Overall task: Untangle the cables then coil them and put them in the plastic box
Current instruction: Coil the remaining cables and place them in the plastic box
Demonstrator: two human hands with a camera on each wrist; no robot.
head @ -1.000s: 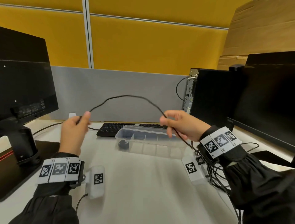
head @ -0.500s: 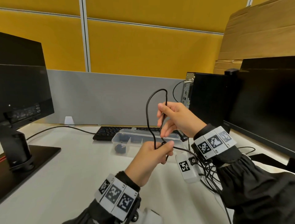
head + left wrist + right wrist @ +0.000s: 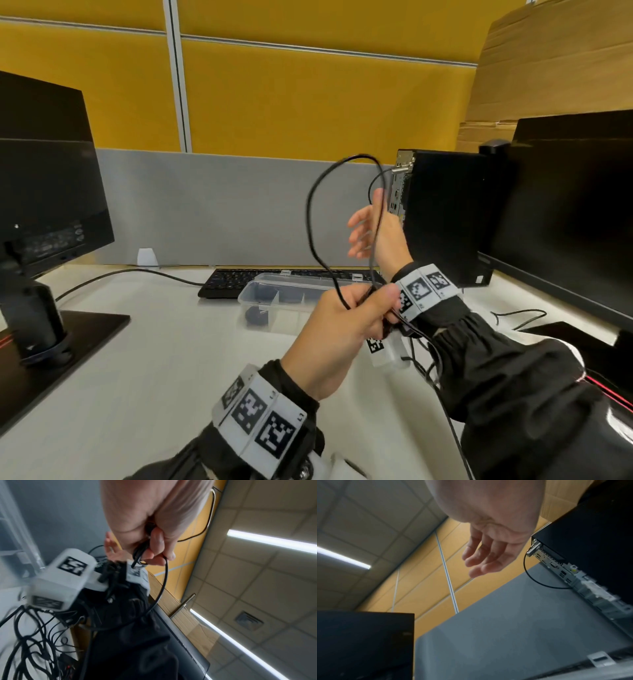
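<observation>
1. Yellow partition panels [image 3: 308,102] rose over a grey screen behind the white tabletop [image 3: 154,359], with a monitor [image 3: 44,178] at the left and a computer tower [image 3: 445,212] and a second monitor [image 3: 575,205] at the right.
2. No brand or readable writing showed anywhere; the only markings were black-and-white square code tags on the wristbands [image 3: 260,414] and on the small white blocks worn at the wrists.
3. The left hand [image 3: 346,325] was raised above the tabletop, its fingers curled round the gathered strands of a black cable [image 3: 310,219], gripping them where the loop closed.
4. That cable stood up from the fist in a tall loop, and its right strand crossed in front of the right hand [image 3: 376,233].
5. The right hand was lifted beside the tower, fingers [image 3: 481,555] spread loosely and holding nothing.
6. From the left fist the cable trailed down to a tangle of more black cables [image 3: 34,642] lying on the tabletop by the right sleeve.
7. A clear plastic box [image 3: 270,301] with dividers sat open on the tabletop just in front of a black keyboard [image 3: 233,279], with a small dark item in its near-left compartment.
</observation>
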